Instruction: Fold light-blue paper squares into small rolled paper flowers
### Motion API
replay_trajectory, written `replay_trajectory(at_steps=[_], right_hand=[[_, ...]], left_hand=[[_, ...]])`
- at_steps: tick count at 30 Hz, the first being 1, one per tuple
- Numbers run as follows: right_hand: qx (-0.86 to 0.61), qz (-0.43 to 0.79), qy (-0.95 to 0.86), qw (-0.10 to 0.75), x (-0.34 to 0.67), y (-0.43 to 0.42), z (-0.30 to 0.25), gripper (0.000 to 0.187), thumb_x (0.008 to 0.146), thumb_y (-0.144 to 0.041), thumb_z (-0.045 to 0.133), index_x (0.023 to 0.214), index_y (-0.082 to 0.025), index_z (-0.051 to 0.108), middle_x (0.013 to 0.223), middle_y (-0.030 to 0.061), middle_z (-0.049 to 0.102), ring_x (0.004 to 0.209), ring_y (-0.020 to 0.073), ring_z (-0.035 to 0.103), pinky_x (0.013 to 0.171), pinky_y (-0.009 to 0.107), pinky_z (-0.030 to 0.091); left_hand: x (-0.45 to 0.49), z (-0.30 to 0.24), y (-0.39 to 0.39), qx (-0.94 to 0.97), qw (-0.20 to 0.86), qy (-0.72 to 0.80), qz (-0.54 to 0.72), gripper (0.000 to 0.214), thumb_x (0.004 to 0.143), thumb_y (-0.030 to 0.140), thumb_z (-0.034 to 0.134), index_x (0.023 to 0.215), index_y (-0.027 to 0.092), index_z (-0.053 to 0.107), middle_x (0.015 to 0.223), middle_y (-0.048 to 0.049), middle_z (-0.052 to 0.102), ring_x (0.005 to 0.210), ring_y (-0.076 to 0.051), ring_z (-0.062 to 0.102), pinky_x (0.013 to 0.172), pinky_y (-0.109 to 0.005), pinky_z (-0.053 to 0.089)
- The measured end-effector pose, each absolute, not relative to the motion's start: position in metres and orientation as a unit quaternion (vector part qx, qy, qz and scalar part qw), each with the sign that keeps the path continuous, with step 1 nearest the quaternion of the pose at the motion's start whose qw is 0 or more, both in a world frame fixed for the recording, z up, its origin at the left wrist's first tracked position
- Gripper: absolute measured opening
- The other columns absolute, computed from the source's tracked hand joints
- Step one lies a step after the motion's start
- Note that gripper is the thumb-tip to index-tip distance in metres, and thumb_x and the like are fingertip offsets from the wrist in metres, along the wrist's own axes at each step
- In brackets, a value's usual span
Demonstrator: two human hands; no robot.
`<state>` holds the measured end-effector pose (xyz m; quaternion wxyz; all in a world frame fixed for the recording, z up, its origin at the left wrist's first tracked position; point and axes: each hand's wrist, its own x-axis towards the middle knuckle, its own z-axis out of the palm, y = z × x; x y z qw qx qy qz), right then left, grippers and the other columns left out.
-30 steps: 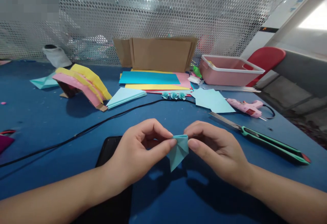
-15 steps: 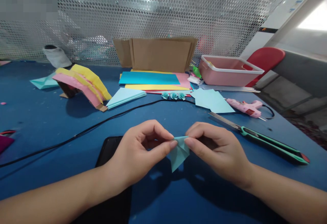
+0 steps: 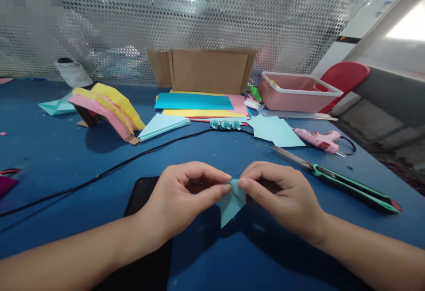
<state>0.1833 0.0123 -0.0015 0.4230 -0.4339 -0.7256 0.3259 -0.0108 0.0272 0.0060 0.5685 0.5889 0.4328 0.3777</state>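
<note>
Between my two hands, a small piece of folded light-blue paper point(image 3: 231, 204) hangs above the table with one point downward. My left hand point(image 3: 189, 198) pinches its upper left corner between thumb and forefinger. At the upper right corner, my right hand point(image 3: 282, 195) pinches it the same way. The fingertips of both hands are close together along the paper's top edge, and they cover part of it. Three small rolled light-blue paper flowers point(image 3: 226, 124) lie in a row farther back.
A utility knife point(image 3: 355, 189) with its blade out lies at the right, near a pink glue gun point(image 3: 320, 140). Light-blue sheets point(image 3: 277, 130), a folded-paper stack point(image 3: 164, 126), a black cable point(image 3: 133, 156), a pink basket point(image 3: 292, 98) and a phone-like black slab point(image 3: 146, 255) surround my hands.
The paper and my fingertips have dropped slightly. My left fingertips have shifted a little to the right, closer to my right hand. Both hands keep their pinch.
</note>
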Motion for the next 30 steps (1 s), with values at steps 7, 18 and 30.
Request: replay_trajectory(at_steps=[7, 18, 30], right_hand=[[-0.45, 0.274, -0.74, 0.418, 0.179, 0.009, -0.002, 0.026, 0.087, -0.024, 0.057, 0.061, -0.017, 0.059, 0.056, 0.0007, 0.06, 0.049, 0.0105, 0.055, 0.048, 0.021, 0.045], [-0.413, 0.288, -0.756, 0.418, 0.178, 0.009, -0.003, 0.017, 0.087, -0.019, 0.057, 0.071, -0.017, 0.061, 0.063, 0.001, 0.063, 0.056, 0.0111, 0.058, 0.053, 0.021, 0.047], [-0.357, 0.129, -0.861, 0.339, 0.18, 0.014, -0.014, 0.018, 0.09, -0.013, 0.046, 0.074, -0.018, 0.051, 0.066, 0.0011, 0.056, 0.059, 0.0113, 0.051, 0.056, 0.021, 0.042]], left_hand=[[-0.012, 0.005, 0.027, 0.571, 0.605, 0.439, 0.34, 0.009, 0.072, 0.025, 0.075, 0.074, 0.017, 0.071, 0.069, -0.0001, 0.071, 0.063, -0.011, 0.062, 0.061, -0.02, 0.052], [-0.014, 0.004, 0.027, 0.592, 0.617, 0.394, 0.337, 0.017, 0.08, 0.027, 0.07, 0.089, 0.019, 0.058, 0.067, 0.0057, 0.058, 0.059, -0.006, 0.051, 0.056, -0.015, 0.042], [-0.013, 0.002, 0.03, 0.617, 0.607, 0.443, 0.234, 0.018, 0.078, 0.03, 0.069, 0.077, 0.014, 0.062, 0.066, 0.0026, 0.059, 0.06, -0.009, 0.051, 0.057, -0.021, 0.041]])
